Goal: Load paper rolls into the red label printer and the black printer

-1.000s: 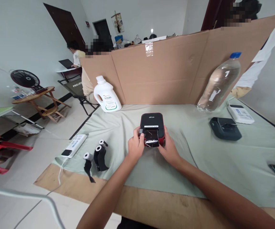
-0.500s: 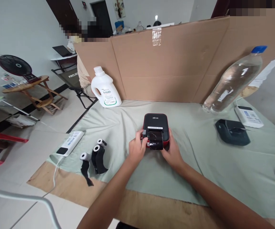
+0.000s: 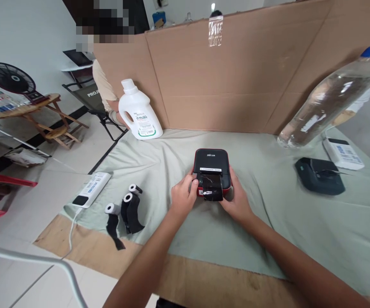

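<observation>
A small black label printer with a red lower edge sits in front of me on the green cloth. From its front slot a glossy black strip hangs down. My left hand grips the printer's left side, thumb at the front corner. My right hand holds its right side, some fingers hidden beneath or behind it. Left of my hands stand several small rolls, among them a white-cored roll with black tape and another roll with a loose black tail.
A white jug stands at the back left against a cardboard screen. A large water bottle leans at the back right. White power strips lie on both sides, a black device at right. Behind the screen sits a person.
The view has shifted slightly, tilting downward. Both hands keep hold of the printer, which shows little change of its own.
</observation>
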A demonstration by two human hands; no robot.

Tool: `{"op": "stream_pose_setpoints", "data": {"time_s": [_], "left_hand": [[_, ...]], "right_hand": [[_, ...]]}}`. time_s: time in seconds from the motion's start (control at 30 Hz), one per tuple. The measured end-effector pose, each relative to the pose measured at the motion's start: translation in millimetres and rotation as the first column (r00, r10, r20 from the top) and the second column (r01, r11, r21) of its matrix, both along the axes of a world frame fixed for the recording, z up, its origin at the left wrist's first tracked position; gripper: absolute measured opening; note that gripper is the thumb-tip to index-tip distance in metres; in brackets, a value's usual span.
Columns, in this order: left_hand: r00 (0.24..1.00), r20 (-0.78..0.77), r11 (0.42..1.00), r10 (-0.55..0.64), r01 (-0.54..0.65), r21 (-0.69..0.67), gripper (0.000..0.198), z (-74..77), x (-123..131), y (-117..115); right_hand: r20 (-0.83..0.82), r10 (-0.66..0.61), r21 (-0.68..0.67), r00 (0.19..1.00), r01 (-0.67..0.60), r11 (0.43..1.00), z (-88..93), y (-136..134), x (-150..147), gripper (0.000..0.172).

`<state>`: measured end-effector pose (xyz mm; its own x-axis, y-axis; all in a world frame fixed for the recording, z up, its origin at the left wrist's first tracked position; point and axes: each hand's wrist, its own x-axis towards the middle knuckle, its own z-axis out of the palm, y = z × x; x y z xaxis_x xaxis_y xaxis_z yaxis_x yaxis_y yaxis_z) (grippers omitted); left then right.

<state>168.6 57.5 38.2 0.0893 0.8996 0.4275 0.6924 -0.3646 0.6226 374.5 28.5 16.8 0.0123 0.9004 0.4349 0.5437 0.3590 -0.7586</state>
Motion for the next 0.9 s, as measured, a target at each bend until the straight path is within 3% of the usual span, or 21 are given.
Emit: {"op": "stream_pose_setpoints", "data": {"time_s": [0.4,0.53,0.63,0.73,0.83,0.9], "left_hand": [[0.999,-0.024,0.987,0.031,-0.034,-0.159,0.026,18.5,3.7,-2.3],[1.000,-0.006,0.986,0.026,-0.026,-0.163,0.028,15.1,6.8,-2.1],[0.994,0.110,0.995,0.027,-0.016,-0.100,0.031,3.8,8.6,-3.3],[0.986,0.167,0.999,-0.016,0.022,-0.036,0.033,-5.1,8.0,-4.8],[0.980,0.189,0.998,-0.060,0.060,0.005,0.035,-7.9,5.6,-6.2],[0.977,0.196,0.996,-0.085,0.080,0.032,0.036,-8.0,4.0,-6.6]], "right_hand": [[-0.026,0.001,-0.051,1.000,-0.002,0.999,1.4,-1.4,2.6,0.094],[0.006,0.057,-0.041,0.998,-0.056,0.998,5.2,-4.6,17.0,0.084],[0.054,0.137,0.013,0.989,-0.138,0.990,22.5,0.8,32.8,0.066],[0.139,0.121,0.034,0.983,-0.127,0.991,53.0,19.3,39.1,0.038],[0.309,0.133,-0.085,0.942,-0.112,0.990,84.6,50.9,28.8,0.034],[0.467,0.247,-0.218,0.849,-0.160,0.963,100.5,75.3,14.7,0.034]]}}
